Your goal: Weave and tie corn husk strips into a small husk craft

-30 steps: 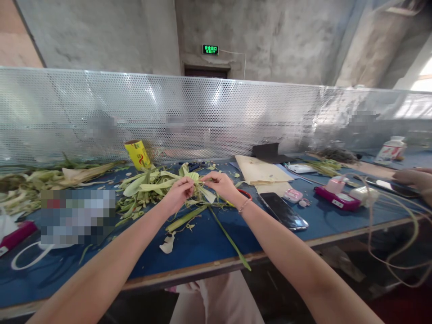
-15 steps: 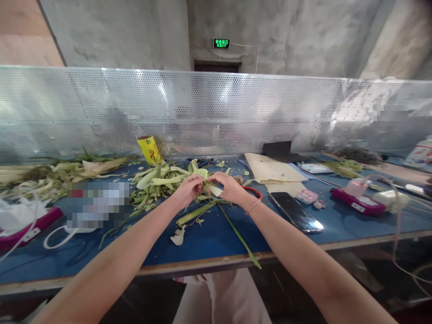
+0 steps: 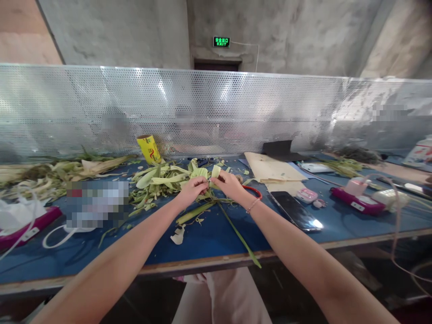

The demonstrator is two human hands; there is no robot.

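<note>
Some pale-green leaf point(image 3: 216, 171) pinched in left hand point(image 3: 195, 189) and right hand point(image 3: 228, 184); lit sign point(image 3: 221, 42) reads "EXIT".

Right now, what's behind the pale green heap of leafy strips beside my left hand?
A yellow printed tube, then a silver perforated metal screen, show. Anything low, close behind the pale green heap, is covered.

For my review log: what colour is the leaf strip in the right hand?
The leaf strip is pale yellow-green, in the head view.
</note>
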